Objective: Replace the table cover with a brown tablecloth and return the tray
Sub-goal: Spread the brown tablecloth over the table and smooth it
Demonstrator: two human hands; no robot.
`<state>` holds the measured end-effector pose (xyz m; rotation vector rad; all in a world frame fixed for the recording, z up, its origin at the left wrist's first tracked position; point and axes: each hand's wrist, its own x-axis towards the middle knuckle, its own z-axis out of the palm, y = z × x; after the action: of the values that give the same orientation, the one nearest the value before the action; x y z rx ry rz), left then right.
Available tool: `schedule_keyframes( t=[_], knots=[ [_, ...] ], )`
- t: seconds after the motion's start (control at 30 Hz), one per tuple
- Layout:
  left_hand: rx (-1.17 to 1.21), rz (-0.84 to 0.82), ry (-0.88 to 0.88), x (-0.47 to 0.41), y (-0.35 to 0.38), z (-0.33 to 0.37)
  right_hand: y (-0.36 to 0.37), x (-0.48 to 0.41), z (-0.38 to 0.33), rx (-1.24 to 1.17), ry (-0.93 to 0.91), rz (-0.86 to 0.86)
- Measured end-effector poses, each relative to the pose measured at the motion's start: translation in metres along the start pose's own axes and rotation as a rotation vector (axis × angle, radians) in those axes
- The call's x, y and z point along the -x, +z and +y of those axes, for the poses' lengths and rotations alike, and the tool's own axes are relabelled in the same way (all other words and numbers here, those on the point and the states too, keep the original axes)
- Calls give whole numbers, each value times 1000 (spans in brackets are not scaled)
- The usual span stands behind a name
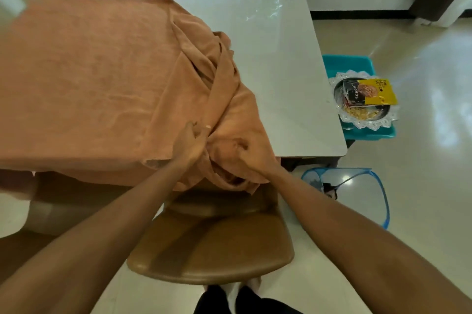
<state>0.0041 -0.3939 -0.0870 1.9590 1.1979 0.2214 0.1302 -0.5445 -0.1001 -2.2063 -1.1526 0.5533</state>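
Brown tablecloth [84, 78] lies flat over left part of worktop [275, 63]; its right portion bunched in twisted folds, spilling over near edge above chair [217, 244]. White surface shows on right. Left hand [190, 143] grips bunched cloth, fingers curled round fold. Right hand [251, 154] just beside it, fingers curled into gathered cloth. Tray [367, 119] holding yellow snack packet [370, 91] sits on teal bin [347, 62], right of worktop. Blue-rimmed mesh basket [357, 186] on floor, near right.
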Motion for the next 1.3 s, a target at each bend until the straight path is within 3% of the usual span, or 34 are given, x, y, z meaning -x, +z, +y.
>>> schedule_keyframes(
  t=[0.1,0.2,0.4,0.5,0.6,0.67,0.73,0.8,0.83,0.9,0.93,0.97,1.03,1.07,1.17,1.3],
  knots=[
    [-137,-65,30,5,19,4,-10,3,39,-50,304,161],
    [-300,-57,44,10,40,4,-15,6,66,-36,449,133],
    [-139,184,217,1,49,2,-11,3,57,-68,444,-1],
    [-64,310,188,-1,34,10,-13,-4,45,-278,445,145],
    [-179,366,200,-3,24,14,-27,-7,26,-499,349,385],
    [-173,333,311,1,27,17,-35,-11,20,-460,288,347],
    [-66,244,481,9,34,27,-43,-18,19,-393,281,175],
    [-24,61,516,14,50,38,-50,-22,18,-446,323,-27],
    [-61,-105,509,16,57,42,-53,-21,19,-524,377,-107],
    [34,-610,456,16,75,50,-58,-17,22,-705,529,-225],
    [65,-677,416,18,86,51,-59,-17,27,-765,578,-264],
    [70,-552,317,25,90,50,-58,-16,32,-799,597,-288],
    [-43,-122,127,35,106,47,-55,-20,45,-781,569,-302],
    [-97,-83,60,39,112,48,-52,-22,50,-752,535,-316],
    [-90,-185,-32,45,126,58,-51,-30,65,-677,441,-425],
    [91,-9,-140,42,122,62,-55,-39,81,-569,354,-483]
  ],
)
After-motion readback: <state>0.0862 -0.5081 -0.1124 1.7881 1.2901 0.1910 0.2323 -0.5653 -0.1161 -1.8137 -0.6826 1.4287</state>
